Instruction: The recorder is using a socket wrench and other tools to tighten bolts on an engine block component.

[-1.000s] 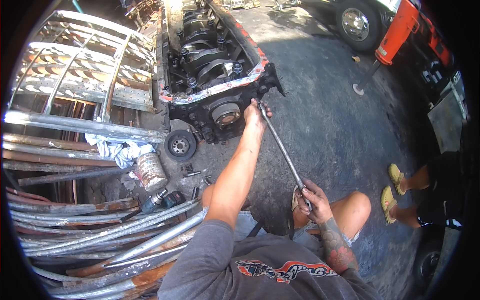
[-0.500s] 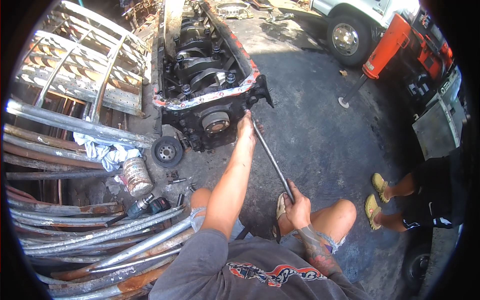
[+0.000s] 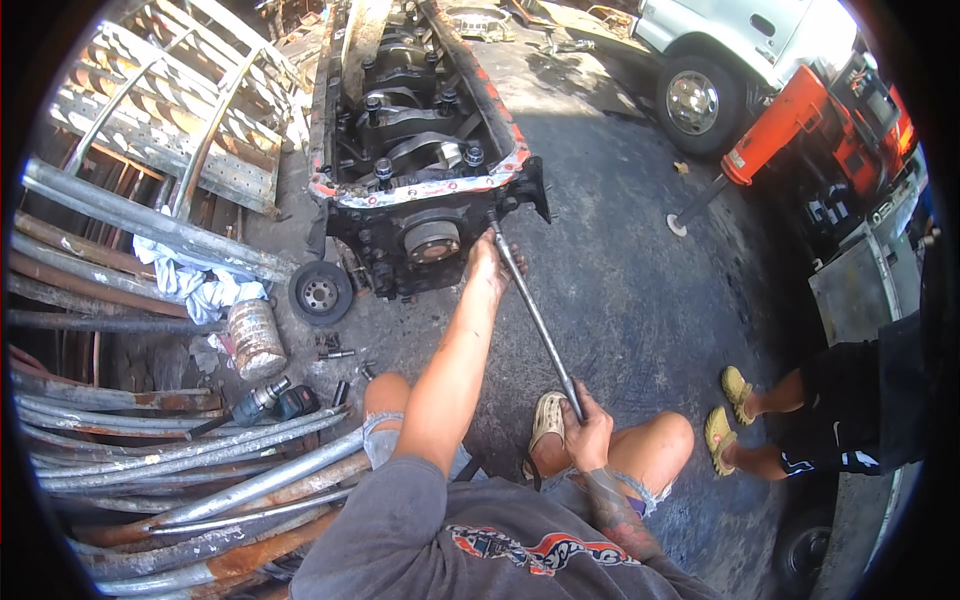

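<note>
A long steel breaker bar [image 3: 537,318] slants from the end of an engine block [image 3: 400,215] down toward my knees. Its head meets the lower right of the block's end face, beside the round crankshaft flange [image 3: 432,241]. My left hand [image 3: 488,262] is closed around the bar just below that head, fingertips showing on its right side. Lower down, my right hand [image 3: 588,430] grips the bar's near end. The block lies with its open side up, showing the crankshaft and bearing caps. What the bar's head sits on is too small to make out.
At left lie several metal pipes [image 3: 200,465], a cordless power tool [image 3: 272,403], a rusty can [image 3: 256,340] and a black pulley [image 3: 321,293]. A person in yellow clogs [image 3: 737,385] stands at right. Beyond are an orange cylinder-shaped machine part [image 3: 775,125] and a white truck [image 3: 750,30].
My right hand and the bar's near end have shifted slightly toward me and left, so the bar stands a little steeper. Both hands keep their hold. The whole view has shifted slightly.
</note>
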Motion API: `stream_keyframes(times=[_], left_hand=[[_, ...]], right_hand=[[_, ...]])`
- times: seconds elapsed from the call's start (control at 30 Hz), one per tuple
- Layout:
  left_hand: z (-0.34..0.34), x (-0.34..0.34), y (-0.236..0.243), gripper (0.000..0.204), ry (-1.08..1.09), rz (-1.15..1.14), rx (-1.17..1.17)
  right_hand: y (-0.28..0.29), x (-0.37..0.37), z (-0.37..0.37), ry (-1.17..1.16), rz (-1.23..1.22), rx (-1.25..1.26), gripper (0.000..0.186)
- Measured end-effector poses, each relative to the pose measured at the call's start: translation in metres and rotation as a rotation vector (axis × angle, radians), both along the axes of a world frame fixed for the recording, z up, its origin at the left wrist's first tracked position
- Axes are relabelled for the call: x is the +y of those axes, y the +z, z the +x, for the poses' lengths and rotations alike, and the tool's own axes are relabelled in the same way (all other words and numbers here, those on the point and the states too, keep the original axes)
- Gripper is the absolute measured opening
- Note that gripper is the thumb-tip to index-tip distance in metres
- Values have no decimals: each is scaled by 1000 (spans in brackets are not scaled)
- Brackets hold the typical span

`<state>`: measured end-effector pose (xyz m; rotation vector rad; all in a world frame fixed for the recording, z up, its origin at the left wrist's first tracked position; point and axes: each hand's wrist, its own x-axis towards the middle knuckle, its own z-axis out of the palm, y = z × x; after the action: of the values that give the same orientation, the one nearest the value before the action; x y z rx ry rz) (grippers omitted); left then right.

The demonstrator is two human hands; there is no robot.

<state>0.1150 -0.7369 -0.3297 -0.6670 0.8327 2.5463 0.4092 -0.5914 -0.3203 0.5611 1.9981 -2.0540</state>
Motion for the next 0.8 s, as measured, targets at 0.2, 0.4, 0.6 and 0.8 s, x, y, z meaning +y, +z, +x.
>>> stream_keyframes(times=[0.2,0.4,0.6,0.8], left_hand=[[-10,4,7,33,-14,-182,7],[-10,5,-14,50,48,188,111],[7,6,4,46,78,-124,20],[-12,1,-11,44,-45,24,57]], right_hand=[[6,-10,4,-161,-355,-21,49],[11,0,9,29,-958,-83,55],[23,-16,5,-1,816,324,37],[-9,-6,16,-85,-1199,-138,49]])
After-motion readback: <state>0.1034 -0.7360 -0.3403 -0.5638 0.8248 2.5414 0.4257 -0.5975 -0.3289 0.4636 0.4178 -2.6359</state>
